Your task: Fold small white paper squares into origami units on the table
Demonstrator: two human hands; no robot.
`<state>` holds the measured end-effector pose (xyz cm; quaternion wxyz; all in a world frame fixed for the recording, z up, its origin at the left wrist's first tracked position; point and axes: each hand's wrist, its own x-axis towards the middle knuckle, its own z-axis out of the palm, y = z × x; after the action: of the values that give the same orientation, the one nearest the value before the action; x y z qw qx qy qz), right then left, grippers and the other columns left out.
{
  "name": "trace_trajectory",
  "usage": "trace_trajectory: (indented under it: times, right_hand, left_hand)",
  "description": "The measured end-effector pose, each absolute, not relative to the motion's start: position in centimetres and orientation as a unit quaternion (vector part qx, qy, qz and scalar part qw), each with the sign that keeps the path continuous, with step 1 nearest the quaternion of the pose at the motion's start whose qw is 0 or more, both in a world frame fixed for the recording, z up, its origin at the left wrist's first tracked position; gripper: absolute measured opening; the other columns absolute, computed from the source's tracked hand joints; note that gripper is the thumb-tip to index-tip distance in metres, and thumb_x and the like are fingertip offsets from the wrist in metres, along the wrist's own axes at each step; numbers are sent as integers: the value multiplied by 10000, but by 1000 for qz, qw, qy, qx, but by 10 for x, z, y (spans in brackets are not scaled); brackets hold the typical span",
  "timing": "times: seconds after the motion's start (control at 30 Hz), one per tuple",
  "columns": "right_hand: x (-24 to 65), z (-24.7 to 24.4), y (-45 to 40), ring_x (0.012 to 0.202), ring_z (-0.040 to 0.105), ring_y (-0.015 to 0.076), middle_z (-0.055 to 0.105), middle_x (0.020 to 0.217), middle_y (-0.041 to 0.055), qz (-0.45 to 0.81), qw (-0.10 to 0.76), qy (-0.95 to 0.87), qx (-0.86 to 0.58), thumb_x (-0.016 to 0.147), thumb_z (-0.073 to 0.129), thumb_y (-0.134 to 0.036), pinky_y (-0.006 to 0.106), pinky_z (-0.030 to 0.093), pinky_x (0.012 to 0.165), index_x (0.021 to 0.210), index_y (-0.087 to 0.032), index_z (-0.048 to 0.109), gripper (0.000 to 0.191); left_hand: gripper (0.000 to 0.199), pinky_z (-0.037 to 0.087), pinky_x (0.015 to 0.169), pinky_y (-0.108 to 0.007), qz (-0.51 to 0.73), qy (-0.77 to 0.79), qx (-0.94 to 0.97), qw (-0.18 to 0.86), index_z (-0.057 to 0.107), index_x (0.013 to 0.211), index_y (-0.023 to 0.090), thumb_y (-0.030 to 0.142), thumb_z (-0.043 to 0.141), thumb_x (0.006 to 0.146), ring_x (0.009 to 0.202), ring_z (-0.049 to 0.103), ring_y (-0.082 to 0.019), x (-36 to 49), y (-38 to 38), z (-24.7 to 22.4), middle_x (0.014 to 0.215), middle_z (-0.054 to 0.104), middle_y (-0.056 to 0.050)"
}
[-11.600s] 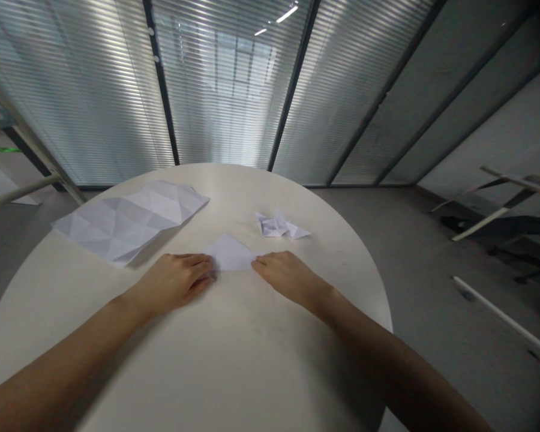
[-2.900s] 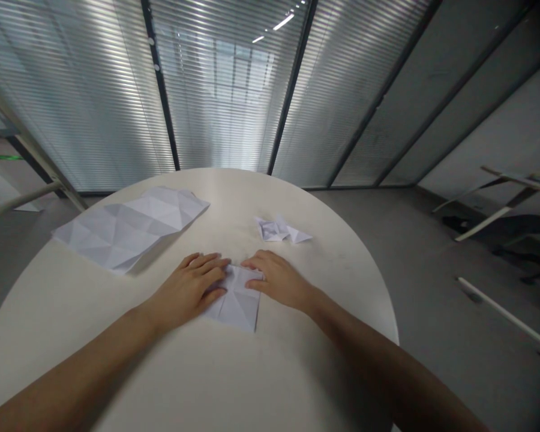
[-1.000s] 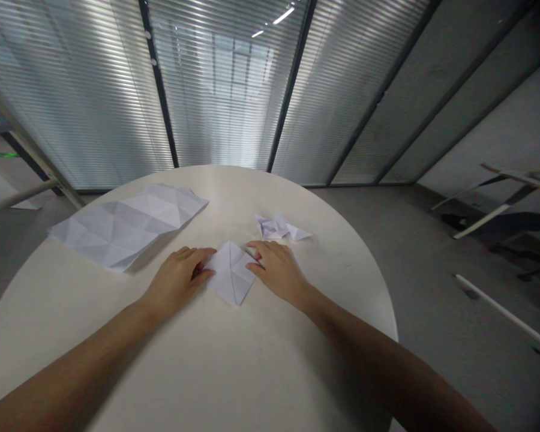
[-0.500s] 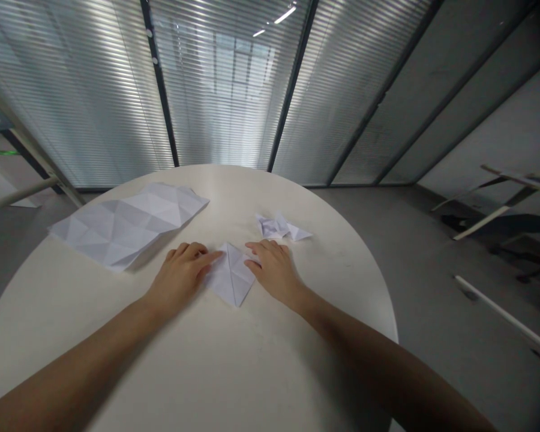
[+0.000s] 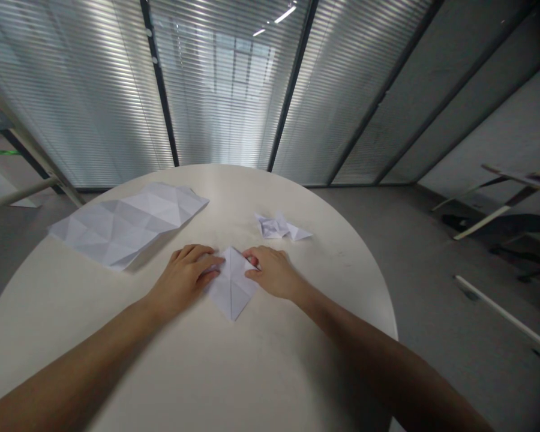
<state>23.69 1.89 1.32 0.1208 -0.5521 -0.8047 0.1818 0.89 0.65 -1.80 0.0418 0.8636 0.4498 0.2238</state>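
A folded white paper [image 5: 232, 288] lies flat on the table as a diamond, one point toward me, with a crease down its middle. My left hand [image 5: 186, 270] is at its left edge, the index finger and thumb closed on the upper left side. On the opposite side, my right hand [image 5: 272, 271] pinches the upper right edge between thumb and curled fingers. Parts of both side corners are hidden by the fingers. Beyond my right hand sits a small folded paper shape [image 5: 281, 227], touching neither hand.
A large creased white sheet [image 5: 130, 222] rests at the left back of the round white table [image 5: 198, 372]. Behind the table stand glass panels with blinds [image 5: 225, 108]. To the right, on the grey floor, is other furniture [image 5: 513, 198].
The folded paper has shifted slightly toward me and turned so its crease runs straighter. My right hand's fingers have gone from lying extended to pinching the paper's edge.
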Motion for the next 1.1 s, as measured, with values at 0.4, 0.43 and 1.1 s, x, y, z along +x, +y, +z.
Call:
trace_trajectory:
  times: [0.4, 0.43, 1.1]
  right_hand:
    - [250, 30, 11, 864, 553, 170, 643, 832, 19, 79, 353, -839, -407, 860, 567, -202, 340, 372, 857, 762, -220, 672, 144]
    - [252, 31, 11, 882, 547, 176, 652, 855, 22, 60, 338, -851, -397, 867, 555, -200, 350, 362, 873, 772, -225, 678, 158]
    - [247, 5, 25, 1007, 558, 199, 659, 1025, 51, 124, 214, -826, -506, 780, 654, -152, 340, 372, 887, 1003, -178, 612, 229]
  left_hand:
    - [143, 428, 798, -364, 453, 370, 808, -72, 648, 915, 248, 147, 631, 814, 832, 580, -172, 0, -4, 7, 825, 680, 4]
    - [177, 419, 799, -367, 446, 359, 814, -97, 647, 929, 259, 135, 641, 803, 846, 576, -175, 0, -5, 6, 833, 683, 9]
    - [229, 411, 832, -359, 244, 411, 877, 38, 620, 1091, 221, 262, 540, 880, 969, 543, -218, 3, 10, -14, 1047, 646, -65]
